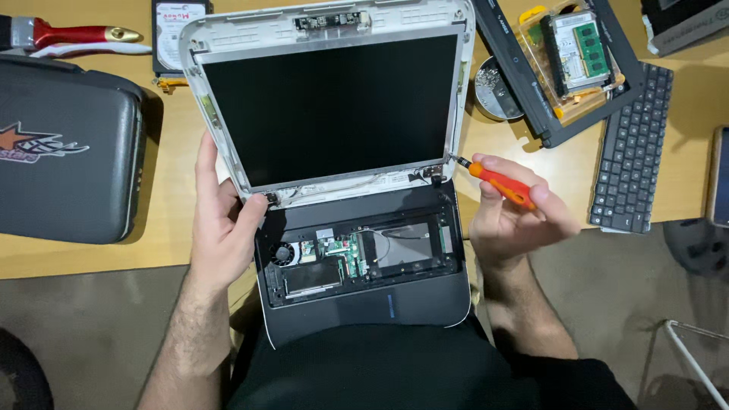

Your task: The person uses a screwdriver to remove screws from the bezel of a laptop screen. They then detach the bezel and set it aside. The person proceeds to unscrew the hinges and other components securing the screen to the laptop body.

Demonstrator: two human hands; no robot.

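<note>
Screwdriver (501, 182) in right hand (516, 216) — tip up-left, at hinge (434, 175).

The small laptop (357, 228) is all plastic shell: the lid frame round the screen (330, 106) is pale matt plastic, the panel itself dark and flat with barely any sheen, and the palm rest at the near edge is smooth dark plastic with a soft gloss. Right of the laptop's hinge, the screwdriver (497, 182) has a glossy orange plastic handle and a thin bare metal shaft. Left of the laptop sits a grey case (68, 144) with a matt, slightly textured skin. Underneath, the desk (171, 182) looks like smooth light wood.
</note>
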